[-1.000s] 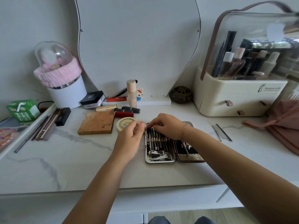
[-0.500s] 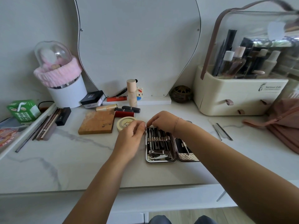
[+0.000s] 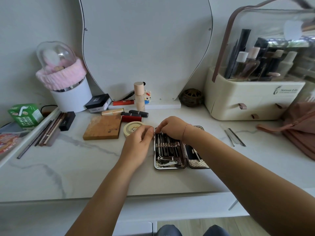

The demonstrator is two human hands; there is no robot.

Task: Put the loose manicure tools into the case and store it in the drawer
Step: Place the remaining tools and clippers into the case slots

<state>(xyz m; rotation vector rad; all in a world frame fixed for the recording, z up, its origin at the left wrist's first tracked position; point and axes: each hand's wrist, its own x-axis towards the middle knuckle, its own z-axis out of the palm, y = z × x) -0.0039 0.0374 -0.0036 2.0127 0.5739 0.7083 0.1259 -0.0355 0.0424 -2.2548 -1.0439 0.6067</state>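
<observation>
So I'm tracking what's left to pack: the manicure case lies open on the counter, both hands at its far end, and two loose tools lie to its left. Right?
Not quite. In the head view the two loose tools lie to the right of the open case, not the left. Both the left hand and right hand are at its far end.

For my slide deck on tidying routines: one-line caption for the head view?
Both hands work at the far end of the open manicure case; two loose tools lie on the marble top.
</observation>
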